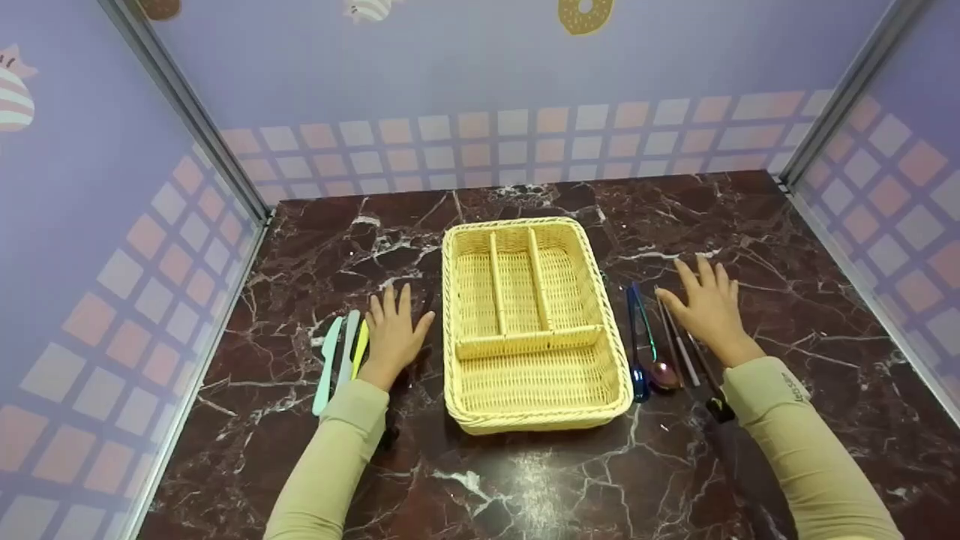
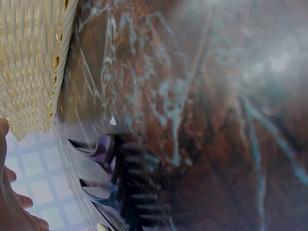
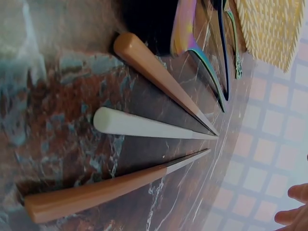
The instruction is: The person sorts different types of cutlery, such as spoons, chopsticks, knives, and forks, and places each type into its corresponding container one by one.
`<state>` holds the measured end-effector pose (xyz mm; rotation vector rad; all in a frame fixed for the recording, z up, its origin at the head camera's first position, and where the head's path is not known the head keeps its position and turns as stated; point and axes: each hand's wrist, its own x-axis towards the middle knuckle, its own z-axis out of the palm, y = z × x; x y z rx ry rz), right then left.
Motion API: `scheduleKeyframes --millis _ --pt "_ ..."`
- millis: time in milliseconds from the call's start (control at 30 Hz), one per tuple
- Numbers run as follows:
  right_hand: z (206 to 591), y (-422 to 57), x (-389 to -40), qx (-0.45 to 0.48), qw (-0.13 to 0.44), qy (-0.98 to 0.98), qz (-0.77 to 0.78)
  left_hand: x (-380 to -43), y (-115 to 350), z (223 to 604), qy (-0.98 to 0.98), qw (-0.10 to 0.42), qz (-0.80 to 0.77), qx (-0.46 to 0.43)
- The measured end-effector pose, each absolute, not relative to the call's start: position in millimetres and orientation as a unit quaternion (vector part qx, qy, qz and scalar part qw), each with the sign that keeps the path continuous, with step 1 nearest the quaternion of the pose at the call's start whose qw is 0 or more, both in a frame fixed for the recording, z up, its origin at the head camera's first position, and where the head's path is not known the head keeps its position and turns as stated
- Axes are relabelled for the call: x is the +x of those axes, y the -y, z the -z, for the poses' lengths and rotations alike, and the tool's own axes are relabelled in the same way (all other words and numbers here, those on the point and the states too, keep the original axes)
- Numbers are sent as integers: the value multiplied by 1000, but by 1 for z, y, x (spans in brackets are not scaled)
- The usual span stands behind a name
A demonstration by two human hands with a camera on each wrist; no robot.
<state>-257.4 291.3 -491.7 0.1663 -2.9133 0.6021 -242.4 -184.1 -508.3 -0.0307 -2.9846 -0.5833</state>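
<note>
A pale yellow woven basket (image 1: pixel 540 424) with dividers stands between the hands. The left hand (image 1: pixel 393 334), fingers spread, is left of it, over or beside several utensils; it holds nothing. By it lie a mint-green knife (image 1: pixel 327 375), a pale grey-green handle (image 1: pixel 347 349) and a yellow one (image 1: pixel 361 351). The left wrist view shows a purple fork (image 2: pixel 102 153) and a blue fork (image 2: pixel 101 196). The right hand (image 1: pixel 709 311), also spread and holding nothing, is near brown chopsticks (image 3: pixel 163 79) and a white chopstick (image 3: pixel 144 127). Whether either palm touches the table is unclear.
Left of the chopsticks are a blue spoon (image 1: pixel 639 384) and a copper-coloured spoon (image 1: pixel 664 376). The dark red marble table (image 1: pixel 525 495) is bounded by lilac panels (image 1: pixel 480 67) at the back and both sides, with metal posts (image 1: pixel 202 112) in the corners.
</note>
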Motion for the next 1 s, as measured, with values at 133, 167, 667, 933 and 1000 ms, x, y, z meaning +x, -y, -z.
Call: scheduleKeyframes --millis 133,167,667,933,1000 --pt "490 -291 -257 52 83 974 -203 -243 184 507 980 50 195 -11" --pt "490 -291 -257 50 83 974 -204 -242 183 506 980 50 195 -11" --pt "500 -316 -248 -24 -71 976 -206 -236 160 506 969 65 234 -56" --pt "511 -317 -249 -32 -111 967 -229 -234 138 501 950 72 296 -71" --pt "511 -315 -250 -41 -113 966 -228 -235 134 500 942 66 323 -62"
